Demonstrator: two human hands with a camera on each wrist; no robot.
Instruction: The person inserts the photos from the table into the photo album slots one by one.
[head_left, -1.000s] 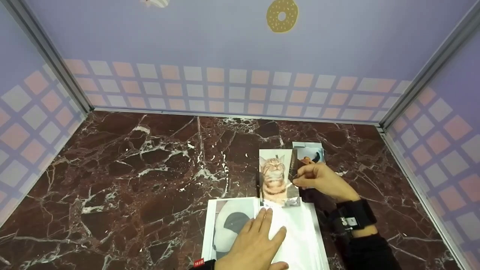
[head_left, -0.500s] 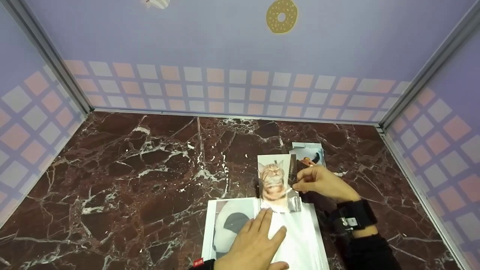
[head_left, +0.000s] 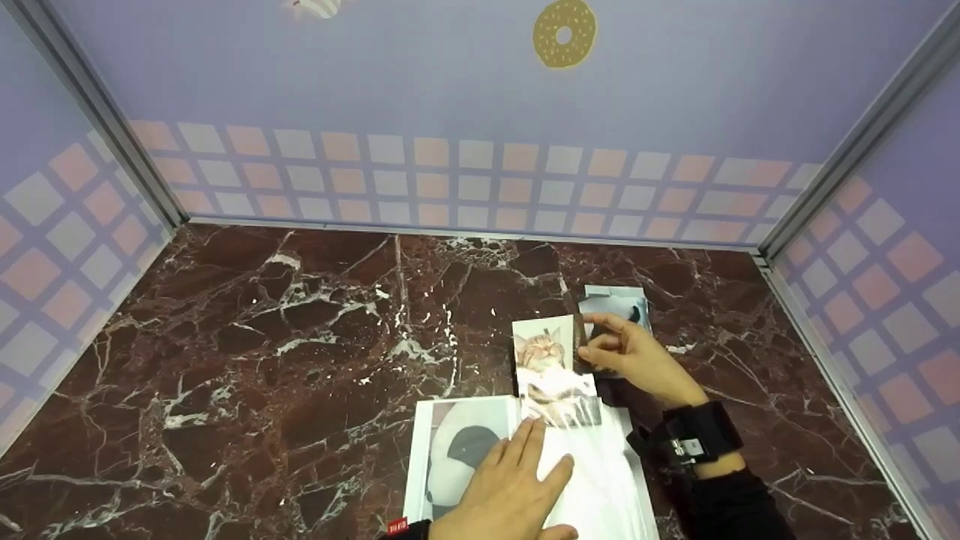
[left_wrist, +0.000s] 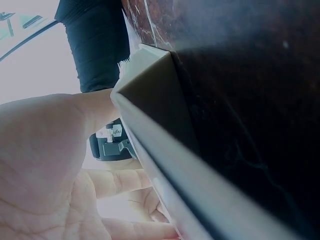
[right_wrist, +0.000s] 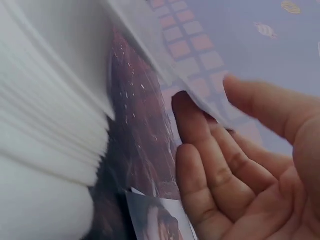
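A photo album (head_left: 414,457) lies open at the front, a shiny clear sleeve covering its right page. A photo of a striped cat (head_left: 541,352) stands with its lower end in the sleeve's top, tilted slightly left and bright with glare. My left hand (head_left: 506,480) rests flat on the page, fingertips just below the photo. At the photo's right edge is my right hand (head_left: 637,360); in the right wrist view its fingers (right_wrist: 217,172) lie behind the photo, with the thumb apart from it. The left wrist view has my left palm (left_wrist: 45,155) beside the album's edge.
A small stack of photos (head_left: 611,300) lies behind my right hand on the dark red marbled table (head_left: 300,390). Panels with pastel squares (head_left: 480,180) enclose the back and both sides. Under the left page's cover is a grey-and-white picture (head_left: 461,450).
The cat photo has slid down into the sleeve and tilted a little left. My right hand has shifted up along its edge and loosened its pinch. My left hand has stayed put.
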